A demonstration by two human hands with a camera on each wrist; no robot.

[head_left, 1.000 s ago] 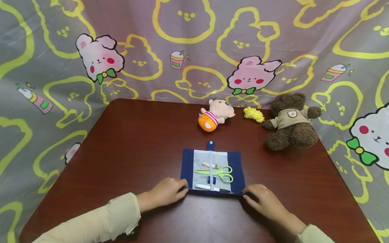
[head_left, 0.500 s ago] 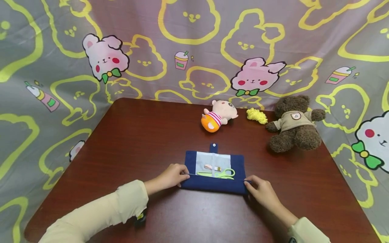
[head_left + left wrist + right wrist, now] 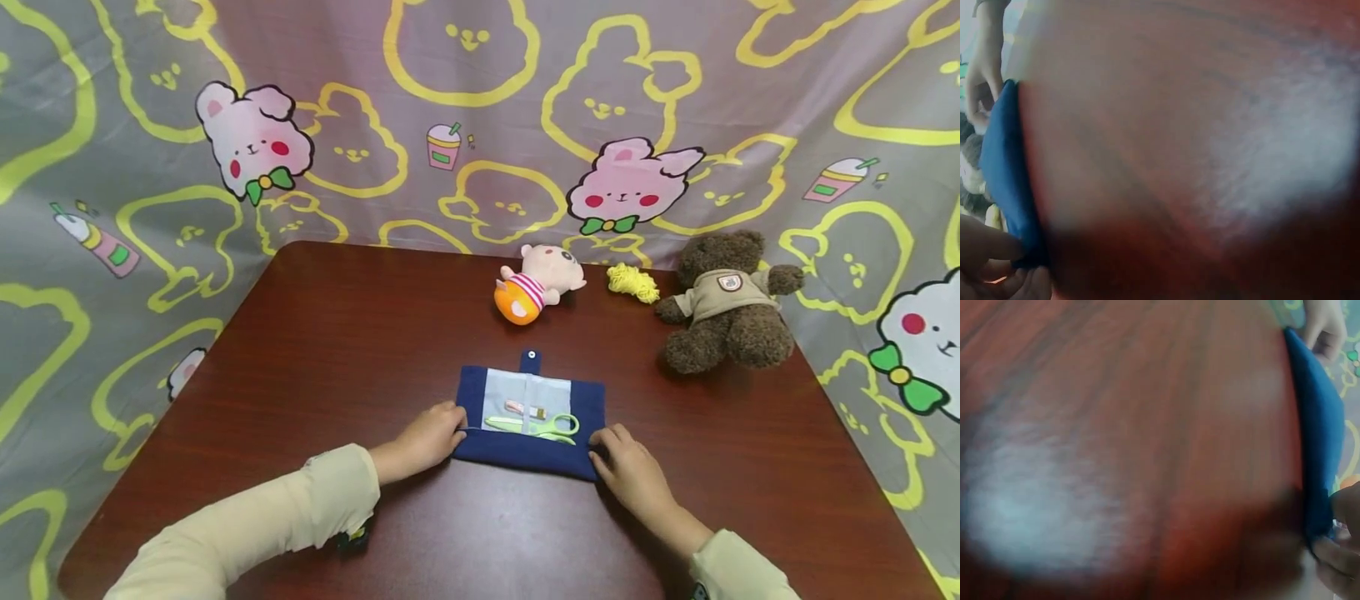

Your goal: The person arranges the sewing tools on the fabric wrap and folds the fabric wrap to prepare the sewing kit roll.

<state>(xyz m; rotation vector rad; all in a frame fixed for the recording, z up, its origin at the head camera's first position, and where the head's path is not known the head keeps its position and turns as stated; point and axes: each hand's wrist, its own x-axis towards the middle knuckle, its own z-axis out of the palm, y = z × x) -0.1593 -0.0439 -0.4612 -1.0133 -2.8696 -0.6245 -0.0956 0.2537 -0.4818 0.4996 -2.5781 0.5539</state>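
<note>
A navy cloth pouch (image 3: 525,457) is lying partly folded on the dark red-brown table (image 3: 337,333), well in from its left and right edges, with its near strip turned up over the pale lining. The left hand (image 3: 427,437) is pinching the left end of that fold, thumb and fingers bent in with the cloth between them. The right hand (image 3: 633,467) is pinching the right end, its fingers likewise curling in and bringing the fingertips together on the fabric. Light green scissors (image 3: 546,430) are lying across the lining, the fold partly covering them, and a small pinkish item (image 3: 515,407) is resting just beyond them; a pale strap (image 3: 528,392) is running over both. A navy tab (image 3: 530,363) with a round snap is pointing from the pouch toward the table's far edge. Near that edge a plush toy (image 3: 529,290) in a striped top is lying on its side, a bundle of yellow yarn (image 3: 633,283) is resting to the right of it, and a brown teddy bear (image 3: 727,304) is lying by the far right corner. Behind the table a patterned curtain (image 3: 495,133) is hanging.
</note>
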